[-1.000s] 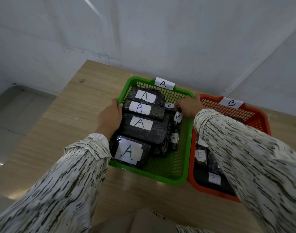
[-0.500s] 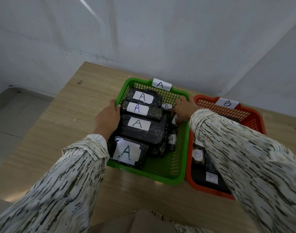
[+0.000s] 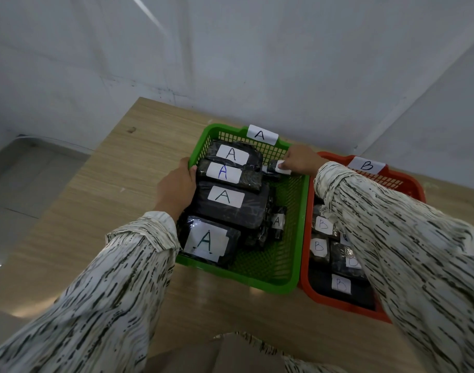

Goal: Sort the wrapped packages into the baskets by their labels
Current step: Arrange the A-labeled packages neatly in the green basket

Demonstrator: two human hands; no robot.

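A green basket (image 3: pixel 297 267) tagged A holds several black wrapped packages with white A labels, stacked along its left side. My left hand (image 3: pixel 176 188) rests against that stack at the basket's left wall, its fingers hidden behind the packages. My right hand (image 3: pixel 300 162) is at the basket's far right corner, pinching a small black package (image 3: pixel 275 168) with a white label. Another small A package (image 3: pixel 278 222) stands beside the stack. A red basket (image 3: pixel 408 181) tagged B sits to the right with several B packages (image 3: pixel 323 224), partly hidden by my right sleeve.
Both baskets stand side by side, touching, on a wooden table (image 3: pixel 123 170) pushed into a corner of grey walls. The table's left edge drops to a grey floor (image 3: pixel 28 184). Bare mesh shows in the green basket's right half.
My right hand has lifted a small labelled package out from beside the stack toward the basket's far right corner. My left hand has stayed against the stack.
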